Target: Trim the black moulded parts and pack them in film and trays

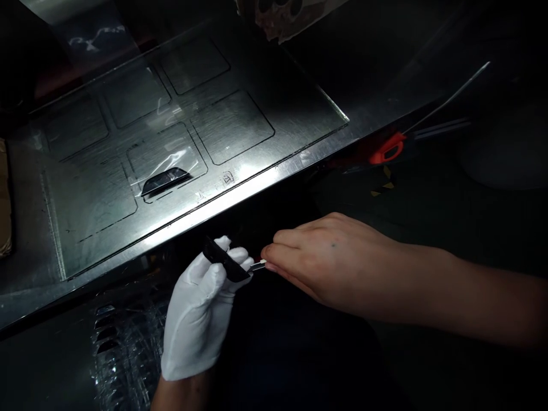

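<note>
My left hand (199, 308), in a white glove, is closed around a small black part (225, 261) just below the table's front edge. Bare and to the right of it, my right hand (329, 262) pinches a thin pale tool (257, 265) whose tip meets the lower right end of the black part. A similar black piece (166, 181) lies on clear film on the table, above and left of my hands.
The metal table (240, 185) bears a clear sheet (233, 128) marked with dark rounded rectangles. Clear trays (124, 348) with black pieces stand at lower left. An orange-red handle (387, 149) with a thin rod is beyond the table edge.
</note>
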The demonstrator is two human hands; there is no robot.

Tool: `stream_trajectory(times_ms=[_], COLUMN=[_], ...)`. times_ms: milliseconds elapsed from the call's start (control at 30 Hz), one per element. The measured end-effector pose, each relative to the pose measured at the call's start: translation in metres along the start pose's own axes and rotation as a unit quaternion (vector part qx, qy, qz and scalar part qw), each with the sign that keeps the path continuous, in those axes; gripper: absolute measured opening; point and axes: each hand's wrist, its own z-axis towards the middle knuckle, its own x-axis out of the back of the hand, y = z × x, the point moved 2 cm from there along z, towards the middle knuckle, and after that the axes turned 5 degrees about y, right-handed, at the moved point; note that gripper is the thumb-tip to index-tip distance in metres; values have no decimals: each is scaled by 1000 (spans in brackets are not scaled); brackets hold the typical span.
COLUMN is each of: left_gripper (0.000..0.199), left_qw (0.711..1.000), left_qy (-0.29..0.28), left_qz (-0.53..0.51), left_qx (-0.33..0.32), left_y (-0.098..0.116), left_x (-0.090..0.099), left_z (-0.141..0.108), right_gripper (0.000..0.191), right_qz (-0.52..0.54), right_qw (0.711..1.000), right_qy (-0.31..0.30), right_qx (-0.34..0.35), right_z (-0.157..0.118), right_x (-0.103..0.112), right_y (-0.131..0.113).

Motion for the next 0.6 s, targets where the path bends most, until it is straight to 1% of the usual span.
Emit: stream_trajectory(times_ms=[200,267,333,400,467,533,600], left_gripper=[34,33,31,31,33,37,42], left_qw=[1000,1000,999,997,991,984,977], left_qy=[14,17,25,50,86,115,124], left_qz=[-1,-2,5,21,52,97,137], left_qx=[10,0,-25,-59,-87,-100,-105], left_y=[0,-1,-2,-3,-4,-5,-5], left_x=[-1,-2,-4,-5,-5,-5,-4], left_z=[0,0,0,-2,-5,-8,-10], right_gripper=[12,12,12,12,13,13,14], right_qz=[-6,-7,-8,-12,-13,-7,2], right_qw=[1000,1000,1000,1000,1000,1000,1000], right_qy=[-2,0,2,6,10,13,14], right_qx=[-2,-4,-7,-13,-16,-17,-18], right_z=[-3,-3,-3,-3,-2,-1,-1], right_x=[-2,-1,0,0,-2,-4,-5], right_y=[-1,-2,-2,-3,-5,-7,-8])
